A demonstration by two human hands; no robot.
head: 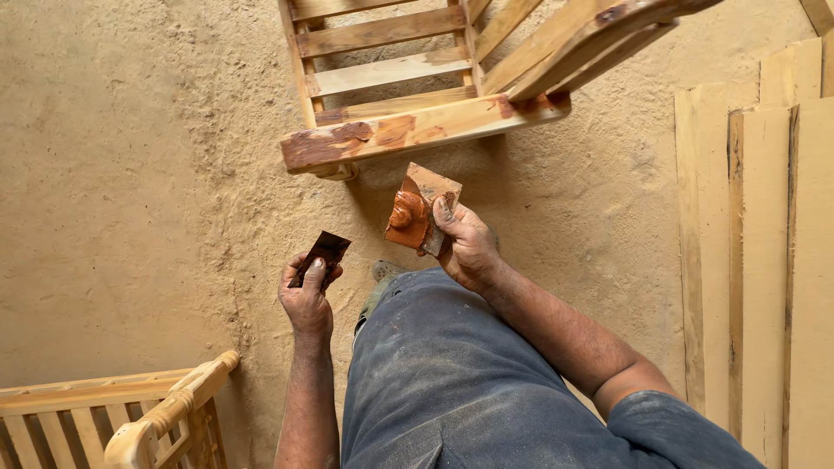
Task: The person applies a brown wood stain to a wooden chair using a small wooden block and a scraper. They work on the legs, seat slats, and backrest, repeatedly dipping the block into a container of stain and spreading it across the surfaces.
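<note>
From the head camera: the left hand has its fingers clamped on a small dark scraper, and the right hand grips a wooden scrap loaded with a blob of reddish-brown filler. Looks early to me: the wooden frame just ahead has only a few brown patches on its front rail, and the slats behind are bare.
</note>
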